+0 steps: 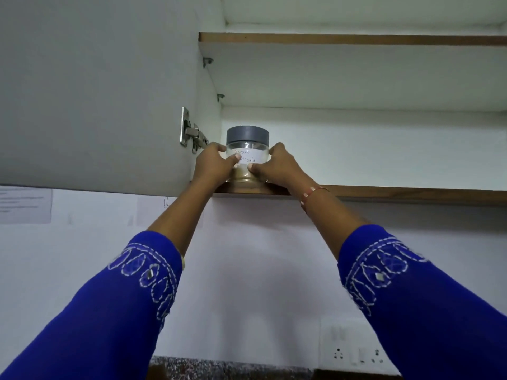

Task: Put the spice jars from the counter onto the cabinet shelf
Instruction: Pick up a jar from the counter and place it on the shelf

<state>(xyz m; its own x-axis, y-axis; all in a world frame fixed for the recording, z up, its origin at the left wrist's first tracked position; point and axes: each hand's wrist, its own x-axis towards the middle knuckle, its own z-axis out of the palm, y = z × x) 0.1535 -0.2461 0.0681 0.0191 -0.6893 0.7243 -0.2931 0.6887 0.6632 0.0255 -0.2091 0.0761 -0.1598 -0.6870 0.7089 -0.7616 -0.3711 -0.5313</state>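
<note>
Reaching up in blue embroidered sleeves (115,311), past a speckled stone counter (219,366) and a white wall socket panel (356,349). Gripping from both sides: left hand (212,165) and right hand (277,167), fingers curled round a clear glass spice jar (247,157) with grey round lid and white handwritten label. Standing upright at the front left corner of the brown-edged lower cabinet shelf (411,194), just beside the steel door hinge (190,131). Higher up, a second brown-edged shelf (356,39).
</note>
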